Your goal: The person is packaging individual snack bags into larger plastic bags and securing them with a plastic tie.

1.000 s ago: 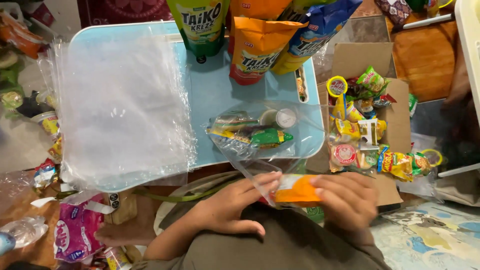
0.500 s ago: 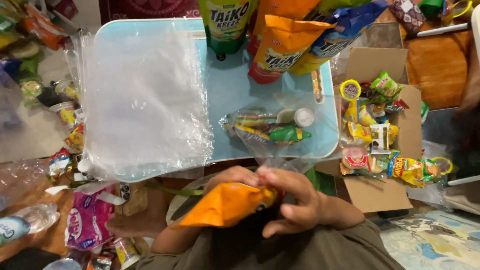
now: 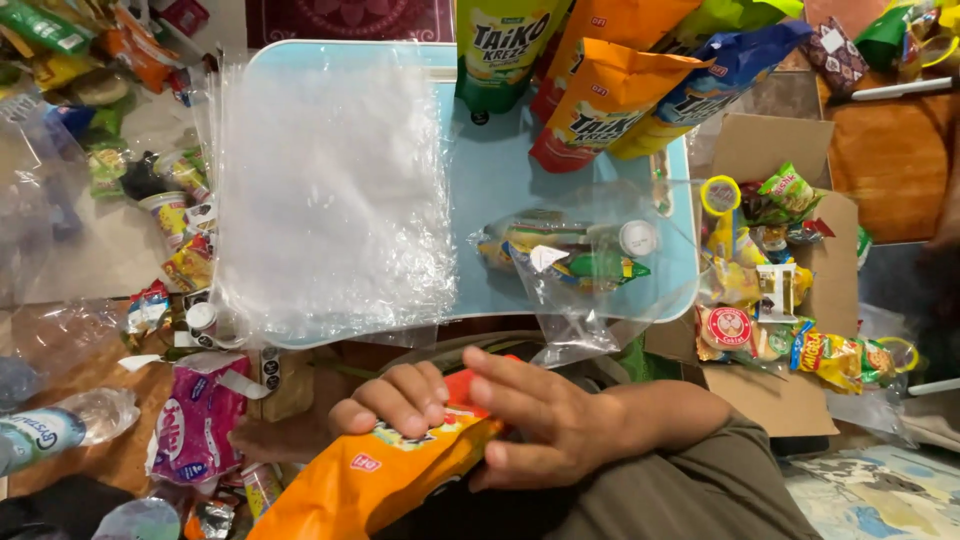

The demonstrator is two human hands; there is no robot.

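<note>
Both my hands hold an orange snack packet (image 3: 365, 485) low in the view, over my lap. My left hand (image 3: 395, 400) curls its fingers over the packet's top edge. My right hand (image 3: 545, 430) lies flat on the packet's right end, fingers spread, with an olive sleeve behind it. Just beyond the hands, a clear plastic bag (image 3: 580, 260) with several small snacks inside lies at the front right of a light blue table (image 3: 500, 170). A stack of empty clear bags (image 3: 330, 190) covers the table's left half.
Big green (image 3: 505, 50), orange (image 3: 600, 100) and blue (image 3: 705, 90) snack bags stand at the table's far edge. An open cardboard box (image 3: 775, 150) of mixed snacks sits to the right. A pink packet (image 3: 195, 420), a water bottle (image 3: 45, 435) and loose snacks lie to the left.
The orange packet has come out from between my hands, growing longer and sliding down to the left over my lap. Both hands moved left with it.
</note>
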